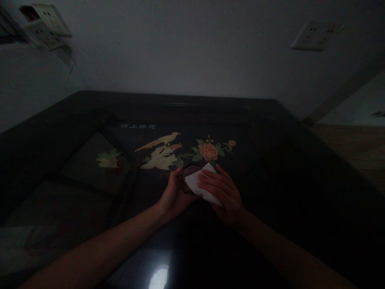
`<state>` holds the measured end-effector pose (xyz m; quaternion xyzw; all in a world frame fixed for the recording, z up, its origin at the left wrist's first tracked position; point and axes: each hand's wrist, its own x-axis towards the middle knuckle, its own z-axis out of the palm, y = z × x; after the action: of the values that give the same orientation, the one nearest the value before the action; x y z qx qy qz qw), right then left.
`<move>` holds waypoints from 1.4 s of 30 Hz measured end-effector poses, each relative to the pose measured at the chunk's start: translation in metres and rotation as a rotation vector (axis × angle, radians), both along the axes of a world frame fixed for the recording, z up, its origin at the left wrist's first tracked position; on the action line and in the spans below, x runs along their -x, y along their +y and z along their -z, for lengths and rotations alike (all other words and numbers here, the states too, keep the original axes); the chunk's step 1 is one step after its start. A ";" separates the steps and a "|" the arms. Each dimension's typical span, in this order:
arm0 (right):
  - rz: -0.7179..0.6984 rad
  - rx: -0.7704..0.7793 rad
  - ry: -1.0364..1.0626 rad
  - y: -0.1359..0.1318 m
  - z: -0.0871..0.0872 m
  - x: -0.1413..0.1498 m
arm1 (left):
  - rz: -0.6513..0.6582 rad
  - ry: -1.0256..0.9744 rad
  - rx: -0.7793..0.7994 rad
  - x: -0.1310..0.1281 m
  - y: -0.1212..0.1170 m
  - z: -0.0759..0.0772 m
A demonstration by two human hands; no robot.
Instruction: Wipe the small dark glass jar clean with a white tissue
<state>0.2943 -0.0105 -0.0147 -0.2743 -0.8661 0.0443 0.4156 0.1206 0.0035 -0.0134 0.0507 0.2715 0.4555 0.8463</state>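
Note:
My left hand (pixel 174 198) is closed round the left side of a small round dark container (pixel 182 182), tilted, with a brown, rough-looking rim; the dim light hides its exact kind. A white tissue (pixel 192 181) lies across the container's right side. Over that tissue my right hand (pixel 225 196) is closed, its fingers pressing on the sheet and a ring showing on one of them. Both hands are above a dark, glossy tabletop (pixel 258 172). How far the fingers reach under the container is hidden.
Beyond the hands, the tabletop carries an inlaid picture of a bird (pixel 162 140) and a flower (pixel 208 151), with characters (pixel 137 126) at its upper left. Wall sockets (pixel 315 36) are at the right, with more sockets (pixel 45 32) at the left. Wooden flooring (pixel 351 140) shows at right.

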 end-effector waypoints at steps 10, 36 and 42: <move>-0.108 0.016 -0.133 -0.002 -0.001 0.005 | 0.102 -0.007 -0.023 0.002 0.000 -0.004; -0.076 0.051 -0.040 0.000 0.000 0.003 | 0.059 0.000 -0.019 -0.003 -0.001 -0.007; -0.048 0.069 -0.080 0.000 -0.001 0.005 | 0.061 0.006 -0.036 -0.001 0.000 0.000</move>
<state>0.2898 -0.0101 -0.0135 -0.2690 -0.8863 0.0733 0.3698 0.1217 0.0030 -0.0135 0.0754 0.2643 0.4339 0.8580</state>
